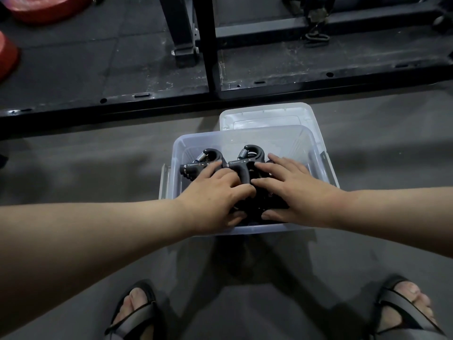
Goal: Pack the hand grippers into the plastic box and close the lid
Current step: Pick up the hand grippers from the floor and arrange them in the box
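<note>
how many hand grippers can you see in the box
2. One hand gripper lies far left in the plastic box, another beside it mid-box. The dark heap under the left hand and right hand may hide more.
</note>
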Tool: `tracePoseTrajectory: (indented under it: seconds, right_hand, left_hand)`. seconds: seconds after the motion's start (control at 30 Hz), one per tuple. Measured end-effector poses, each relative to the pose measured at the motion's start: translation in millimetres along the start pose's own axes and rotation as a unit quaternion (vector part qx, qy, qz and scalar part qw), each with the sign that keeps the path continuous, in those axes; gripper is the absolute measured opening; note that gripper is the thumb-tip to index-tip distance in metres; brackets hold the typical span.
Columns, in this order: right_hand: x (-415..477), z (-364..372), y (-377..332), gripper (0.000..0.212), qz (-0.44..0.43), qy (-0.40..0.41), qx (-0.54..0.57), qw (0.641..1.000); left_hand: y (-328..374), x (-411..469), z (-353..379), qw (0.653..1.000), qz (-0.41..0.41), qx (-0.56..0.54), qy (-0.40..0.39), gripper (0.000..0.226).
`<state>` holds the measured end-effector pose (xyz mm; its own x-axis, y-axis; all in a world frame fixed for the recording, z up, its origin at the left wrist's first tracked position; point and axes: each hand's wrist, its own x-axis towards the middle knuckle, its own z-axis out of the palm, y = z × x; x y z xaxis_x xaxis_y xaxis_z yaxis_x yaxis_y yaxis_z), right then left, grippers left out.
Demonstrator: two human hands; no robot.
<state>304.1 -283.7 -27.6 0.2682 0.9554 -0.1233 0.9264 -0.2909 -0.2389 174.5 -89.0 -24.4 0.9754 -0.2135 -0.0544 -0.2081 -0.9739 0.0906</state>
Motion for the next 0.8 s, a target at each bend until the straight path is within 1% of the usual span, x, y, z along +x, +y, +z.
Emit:
tracePoseTrajectory:
  seconds: [0.1,0.23,0.4,0.63,0.77,0.8]
  right_hand:
    - [-1,2,0,0.073,-0.002,0.001,0.009,1.0]
    - [-3,4,-1,0.064,-0.011,0.009,0.015,1.0]
    - [-5,7,0,0.062,-0.018,0.024,0.008,1.0]
    - [-4,9,3,0.06,-0.036,0.027,0.016,0.999]
    - [-6,6,5,0.061,-0.034,0.028,0.026,0.999]
    - [-6,4,6,0.063,-0.03,0.029,0.031,0.999]
  left_hand:
    - [3,5,2,1.0,-0.006,-0.007,-0.012,0.043]
    - [0,4,10,1.0,0.004,-0.005,0.013,0.039]
    - [-6,3,15,0.998,0.026,-0.006,0.05,0.034]
    - [-5,2,13,0.998,0.029,-0.005,0.049,0.027]
    - [-5,1,8,0.999,0.033,0.001,0.043,0.046]
    - [-5,0,6,0.998,0.03,0.005,0.048,0.048]
